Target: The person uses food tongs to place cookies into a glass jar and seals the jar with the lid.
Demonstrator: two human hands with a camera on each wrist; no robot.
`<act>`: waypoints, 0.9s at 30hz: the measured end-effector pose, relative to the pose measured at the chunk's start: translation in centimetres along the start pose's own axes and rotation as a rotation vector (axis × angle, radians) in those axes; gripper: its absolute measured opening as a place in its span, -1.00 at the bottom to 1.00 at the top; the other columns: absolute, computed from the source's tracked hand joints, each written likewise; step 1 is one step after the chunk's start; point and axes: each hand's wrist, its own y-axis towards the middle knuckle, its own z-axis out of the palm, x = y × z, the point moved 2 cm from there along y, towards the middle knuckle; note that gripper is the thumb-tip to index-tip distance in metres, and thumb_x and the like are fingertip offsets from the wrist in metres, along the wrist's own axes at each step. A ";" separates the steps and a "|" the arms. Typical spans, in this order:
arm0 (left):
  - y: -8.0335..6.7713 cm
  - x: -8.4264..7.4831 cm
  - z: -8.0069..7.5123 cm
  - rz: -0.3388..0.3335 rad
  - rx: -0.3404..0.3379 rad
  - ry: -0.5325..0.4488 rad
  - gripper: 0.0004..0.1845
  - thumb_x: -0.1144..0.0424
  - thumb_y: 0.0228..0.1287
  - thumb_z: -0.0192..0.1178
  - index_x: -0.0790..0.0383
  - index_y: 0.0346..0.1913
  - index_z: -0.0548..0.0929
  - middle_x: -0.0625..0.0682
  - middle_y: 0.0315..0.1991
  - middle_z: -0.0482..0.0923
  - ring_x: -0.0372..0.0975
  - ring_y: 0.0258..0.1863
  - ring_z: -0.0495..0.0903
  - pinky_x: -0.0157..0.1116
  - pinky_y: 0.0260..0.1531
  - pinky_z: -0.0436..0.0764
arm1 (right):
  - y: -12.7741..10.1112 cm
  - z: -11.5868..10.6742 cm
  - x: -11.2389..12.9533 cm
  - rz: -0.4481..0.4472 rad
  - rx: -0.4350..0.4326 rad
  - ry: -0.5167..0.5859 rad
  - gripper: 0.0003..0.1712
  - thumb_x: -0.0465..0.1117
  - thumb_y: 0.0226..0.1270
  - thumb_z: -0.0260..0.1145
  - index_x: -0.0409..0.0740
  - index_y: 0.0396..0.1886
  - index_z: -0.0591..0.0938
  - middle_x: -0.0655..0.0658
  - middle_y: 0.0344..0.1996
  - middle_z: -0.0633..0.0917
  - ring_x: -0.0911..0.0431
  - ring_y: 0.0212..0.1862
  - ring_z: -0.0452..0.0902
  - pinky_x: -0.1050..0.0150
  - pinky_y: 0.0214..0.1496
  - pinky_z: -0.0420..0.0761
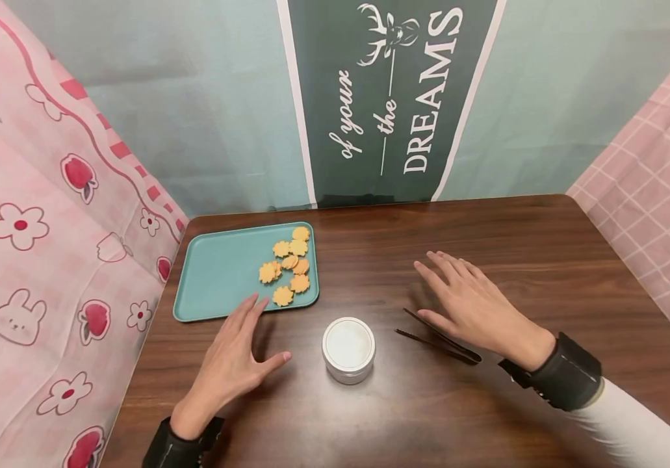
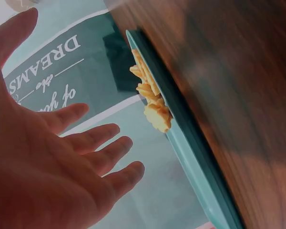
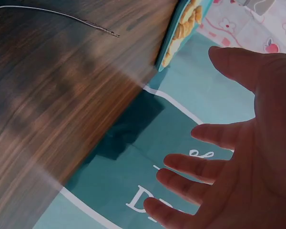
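My left hand (image 1: 232,357) hovers near the front edge of a teal tray (image 1: 218,273), fingers spread and holding nothing. Several yellow flower-shaped crackers (image 1: 299,283) lie loose at the tray's right end; the left wrist view shows some crackers (image 2: 157,117) over its rim. A round white-lidded tin (image 1: 349,348) stands between the hands. Dark tongs (image 1: 446,344) lie on the table beside the thumb of my right hand (image 1: 475,309). That hand is held above the table with fingers extended, and its palm is bare in the right wrist view.
The brown wooden table (image 1: 381,416) ends at a hanging teal cloth with a dark lettered panel (image 1: 393,97). Pink patterned cloth (image 1: 36,260) hangs along the left side, and a pink checked cloth (image 1: 662,169) along the right.
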 end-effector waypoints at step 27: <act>-0.1 -2.3 2.1 0.033 0.114 -0.163 0.16 -0.25 0.03 0.61 -0.03 0.65 0.25 0.12 0.68 0.13 0.10 0.60 0.22 0.29 0.40 0.40 | 1.1 -2.2 2.2 -0.077 0.006 -0.013 -0.03 0.21 0.40 0.44 -0.15 0.62 0.34 -0.35 0.56 0.34 -0.25 0.53 0.31 -0.29 0.41 0.44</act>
